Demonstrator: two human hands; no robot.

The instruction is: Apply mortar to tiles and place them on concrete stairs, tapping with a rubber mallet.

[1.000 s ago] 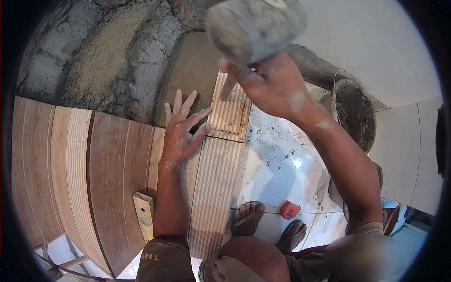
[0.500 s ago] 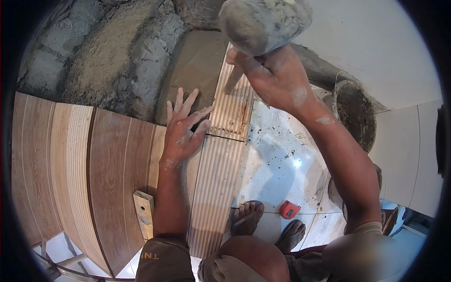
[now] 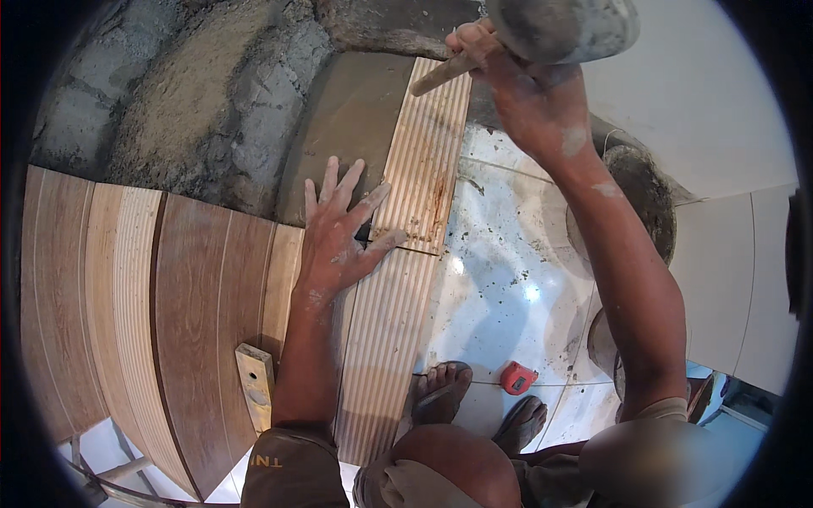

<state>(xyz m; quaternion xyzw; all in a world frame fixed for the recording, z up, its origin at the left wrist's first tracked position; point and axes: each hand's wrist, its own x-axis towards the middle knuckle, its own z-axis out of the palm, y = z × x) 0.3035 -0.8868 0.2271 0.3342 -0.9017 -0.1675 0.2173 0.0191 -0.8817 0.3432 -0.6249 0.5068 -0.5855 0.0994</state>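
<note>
My right hand (image 3: 533,97) is closed around the wooden handle of a mallet (image 3: 566,30), whose big grey-smeared head is partly cut off by the upper edge. Below the handle's end lies a ribbed beige tile (image 3: 423,157) with brown smudges. My left hand (image 3: 334,237) is spread at the tile's left side, its thumb over the joint with a nearer ribbed tile (image 3: 389,330). Wet grey mortar (image 3: 347,118) lies left of the far tile, beyond my left fingers. Both hands carry mortar dust.
Wood-look step tiles (image 3: 199,313) descend on the left, below rough cement steps (image 3: 182,102). A spirit level (image 3: 255,381) rests beside my left forearm. On the white floor lies a red tape measure (image 3: 517,378) near my feet. A mortar-caked bucket (image 3: 639,203) stands behind my right forearm.
My right hand has swung the mallet to the right and slightly up, away from above the tile. My left hand has shifted a little, its thumb now reaching further across the tile joint.
</note>
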